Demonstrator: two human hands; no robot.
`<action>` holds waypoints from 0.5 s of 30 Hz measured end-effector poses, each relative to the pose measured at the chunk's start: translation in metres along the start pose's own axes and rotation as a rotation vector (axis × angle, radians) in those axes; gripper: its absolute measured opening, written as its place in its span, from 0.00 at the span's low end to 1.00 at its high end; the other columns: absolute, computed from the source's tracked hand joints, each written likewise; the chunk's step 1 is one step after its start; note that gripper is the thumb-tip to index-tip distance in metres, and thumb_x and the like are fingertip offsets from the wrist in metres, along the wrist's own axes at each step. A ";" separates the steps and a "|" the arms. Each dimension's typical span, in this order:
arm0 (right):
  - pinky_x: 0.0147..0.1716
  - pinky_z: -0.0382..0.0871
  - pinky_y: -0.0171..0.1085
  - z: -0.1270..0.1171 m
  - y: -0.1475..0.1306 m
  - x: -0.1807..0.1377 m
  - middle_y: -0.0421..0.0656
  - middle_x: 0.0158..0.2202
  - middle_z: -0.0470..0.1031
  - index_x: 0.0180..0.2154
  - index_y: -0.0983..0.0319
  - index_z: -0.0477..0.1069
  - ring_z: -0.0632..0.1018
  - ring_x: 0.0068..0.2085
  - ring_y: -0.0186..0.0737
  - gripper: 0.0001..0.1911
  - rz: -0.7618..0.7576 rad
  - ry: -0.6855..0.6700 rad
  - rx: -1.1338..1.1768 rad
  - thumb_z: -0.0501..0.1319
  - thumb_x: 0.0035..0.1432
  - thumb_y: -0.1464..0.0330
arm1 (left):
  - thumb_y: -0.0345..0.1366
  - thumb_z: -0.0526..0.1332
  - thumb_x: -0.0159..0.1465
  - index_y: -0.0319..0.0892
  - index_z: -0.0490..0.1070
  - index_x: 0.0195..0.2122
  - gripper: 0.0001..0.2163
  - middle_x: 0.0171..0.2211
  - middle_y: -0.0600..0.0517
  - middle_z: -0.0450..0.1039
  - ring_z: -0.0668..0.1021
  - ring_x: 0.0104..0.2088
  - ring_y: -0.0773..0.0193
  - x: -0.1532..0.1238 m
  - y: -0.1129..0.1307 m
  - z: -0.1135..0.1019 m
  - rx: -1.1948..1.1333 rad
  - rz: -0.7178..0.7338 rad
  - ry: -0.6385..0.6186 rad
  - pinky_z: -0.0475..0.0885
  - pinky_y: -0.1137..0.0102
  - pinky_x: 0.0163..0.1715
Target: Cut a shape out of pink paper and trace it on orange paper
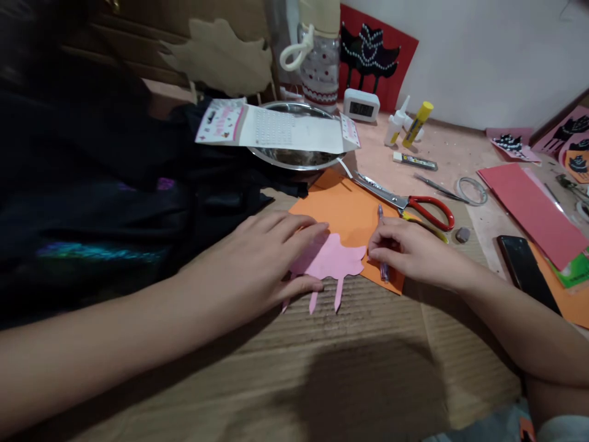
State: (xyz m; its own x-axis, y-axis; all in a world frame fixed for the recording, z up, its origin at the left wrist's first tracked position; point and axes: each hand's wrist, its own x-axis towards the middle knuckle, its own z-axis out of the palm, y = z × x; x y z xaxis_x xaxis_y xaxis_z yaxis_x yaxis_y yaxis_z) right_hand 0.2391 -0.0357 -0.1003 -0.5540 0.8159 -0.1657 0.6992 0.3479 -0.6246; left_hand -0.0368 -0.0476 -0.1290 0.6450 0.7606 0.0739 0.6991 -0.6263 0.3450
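Note:
My left hand (271,258) lies flat on a pink paper cut-out (335,261) with thin legs, pressing its left part onto an orange sheet (350,209). My right hand (409,248) rests at the cut-out's right edge, fingers curled over a purple pen (381,215) that lies on the orange sheet. Whether the pen is gripped or only touched is unclear. Both sit on brown corrugated cardboard (322,368).
Red-handled scissors (405,201) lie behind the right hand. A metal bowl (294,156) under a sticker sheet (280,129), glue bottles (409,123), a small clock (361,105), a black phone (524,264), red paper (534,209) and a black bag (115,202) surround the work spot.

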 end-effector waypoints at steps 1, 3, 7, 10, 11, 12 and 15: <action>0.35 0.69 0.37 0.000 -0.001 0.000 0.41 0.32 0.77 0.31 0.62 0.75 0.79 0.33 0.37 0.09 0.002 -0.003 -0.004 0.63 0.65 0.75 | 0.58 0.61 0.65 0.40 0.69 0.64 0.33 0.57 0.35 0.74 0.73 0.58 0.35 0.003 0.000 0.002 0.011 0.003 0.003 0.67 0.44 0.59; 0.36 0.70 0.37 0.000 -0.002 0.000 0.41 0.33 0.76 0.30 0.62 0.76 0.78 0.33 0.37 0.09 0.003 0.000 -0.023 0.64 0.64 0.75 | 0.57 0.65 0.63 0.40 0.69 0.65 0.35 0.54 0.35 0.74 0.74 0.55 0.37 0.008 0.001 0.005 0.008 -0.010 -0.010 0.69 0.45 0.56; 0.36 0.70 0.37 0.001 -0.003 0.000 0.42 0.33 0.77 0.31 0.63 0.76 0.79 0.34 0.37 0.08 -0.001 0.006 -0.037 0.64 0.64 0.76 | 0.52 0.65 0.64 0.41 0.71 0.63 0.30 0.50 0.38 0.75 0.75 0.52 0.41 0.017 -0.001 0.006 -0.049 -0.057 -0.014 0.70 0.49 0.52; 0.35 0.70 0.37 0.001 -0.001 -0.001 0.40 0.31 0.77 0.31 0.63 0.75 0.80 0.31 0.36 0.09 0.015 0.011 0.033 0.64 0.65 0.75 | 0.45 0.58 0.69 0.43 0.74 0.58 0.20 0.48 0.42 0.78 0.76 0.51 0.46 0.024 -0.002 0.005 -0.105 -0.062 0.030 0.67 0.53 0.54; 0.35 0.70 0.36 0.001 -0.001 -0.001 0.40 0.29 0.77 0.31 0.62 0.75 0.80 0.29 0.36 0.09 0.027 0.006 0.063 0.64 0.65 0.75 | 0.43 0.57 0.70 0.43 0.75 0.57 0.18 0.47 0.43 0.79 0.77 0.50 0.48 0.027 -0.002 0.005 -0.126 -0.074 0.041 0.67 0.54 0.54; 0.34 0.70 0.36 0.001 -0.001 -0.001 0.39 0.28 0.77 0.31 0.62 0.74 0.79 0.27 0.35 0.09 0.043 -0.003 0.089 0.63 0.65 0.75 | 0.43 0.56 0.69 0.42 0.76 0.55 0.18 0.46 0.44 0.80 0.78 0.49 0.49 0.029 -0.001 0.004 -0.148 -0.093 0.046 0.67 0.55 0.54; 0.31 0.70 0.34 0.000 -0.005 0.001 0.38 0.30 0.77 0.32 0.62 0.74 0.79 0.24 0.32 0.08 0.131 -0.029 0.128 0.61 0.66 0.75 | 0.41 0.56 0.67 0.39 0.76 0.55 0.20 0.42 0.44 0.82 0.80 0.44 0.51 0.036 -0.001 0.000 -0.194 -0.165 0.047 0.69 0.58 0.50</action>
State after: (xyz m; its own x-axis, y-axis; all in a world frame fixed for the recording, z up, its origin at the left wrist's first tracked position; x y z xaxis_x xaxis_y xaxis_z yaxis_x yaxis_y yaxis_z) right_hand 0.2349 -0.0370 -0.0973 -0.4762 0.8359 -0.2729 0.7037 0.1762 -0.6883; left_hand -0.0140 -0.0195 -0.1261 0.5088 0.8598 0.0437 0.7187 -0.4521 0.5283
